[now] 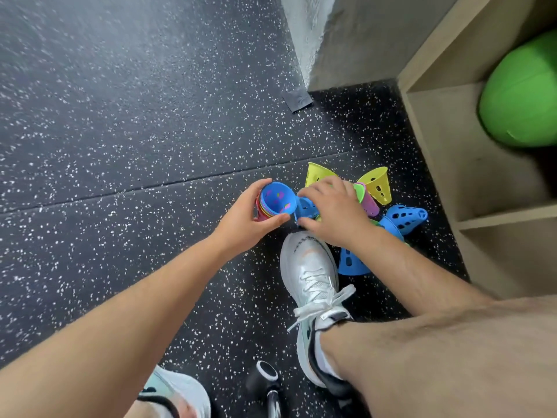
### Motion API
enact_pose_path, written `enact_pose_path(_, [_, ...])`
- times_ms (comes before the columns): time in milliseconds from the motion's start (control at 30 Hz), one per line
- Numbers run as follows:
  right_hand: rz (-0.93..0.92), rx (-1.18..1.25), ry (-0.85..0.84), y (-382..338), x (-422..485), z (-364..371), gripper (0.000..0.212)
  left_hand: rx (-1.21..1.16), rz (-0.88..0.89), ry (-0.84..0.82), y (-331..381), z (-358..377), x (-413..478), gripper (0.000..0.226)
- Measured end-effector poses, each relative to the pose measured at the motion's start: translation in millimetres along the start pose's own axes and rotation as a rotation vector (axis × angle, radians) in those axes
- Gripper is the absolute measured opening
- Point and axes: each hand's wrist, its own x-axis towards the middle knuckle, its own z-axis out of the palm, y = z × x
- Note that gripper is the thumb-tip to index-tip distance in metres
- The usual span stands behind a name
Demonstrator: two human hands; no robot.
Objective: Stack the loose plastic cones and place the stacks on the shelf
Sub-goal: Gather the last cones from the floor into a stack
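left hand around cone stack

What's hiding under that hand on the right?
Under the right hand lies a blue perforated plastic cone, with green and pink cone edges peeking out. Anything deeper is covered.

Speckled floor under loose cones

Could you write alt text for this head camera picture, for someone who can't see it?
Seen from above, a person's left hand holds a nested stack of cones, blue on top, while the right hand grips a loose blue cone. Yellow and blue cones lie scattered on the speckled floor beside a wooden shelf.
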Motion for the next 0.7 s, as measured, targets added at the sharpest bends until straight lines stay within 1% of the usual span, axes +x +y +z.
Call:
enact_pose_path(67, [-0.039, -0.058, -0.048, -2, 2, 1, 0.067, -0.005, -0.008, 0.025, 1, 2, -2, 0.074])
enact_pose_path(100, [-0.054, -0.076, -0.067, -3, 4, 2, 0.069, -0.005, -0.011, 0.042, 2, 2, -3, 0.073])
enact_pose_path(233, [-0.080, -0.061, -0.067, -5, 12, 4, 0.059, -0.034, -0.051, 0.068, 1, 1, -5, 0.074])
enact_pose_path(367, [-0.087, 0.028, -0.060, 3, 15, 6, 0.053, -0.064, -0.089, 0.080, -2, -3, -3, 0.071])
enact_pose_path(467, [-0.075, 0.107, -0.131, 10, 14, 6, 0.041, -0.070, -0.095, 0.071, -3, -3, 0, 0.072])
enact_pose_path(533, [-0.065, 0.138, -0.165, 13, 13, 5, 0.037, -0.057, -0.093, 0.062, -4, -1, 1, 0.073])
enact_pose_path(600, [-0.072, 0.205, -0.107, 15, 11, 1, 0.038, -0.044, -0.091, 0.062, -5, -1, 1, 0.073])
enact_pose_path(700, [-0.062, 0.347, 0.168, 21, 9, -8, 0.034, -0.039, -0.091, 0.059, -3, -3, 0, 0.072])
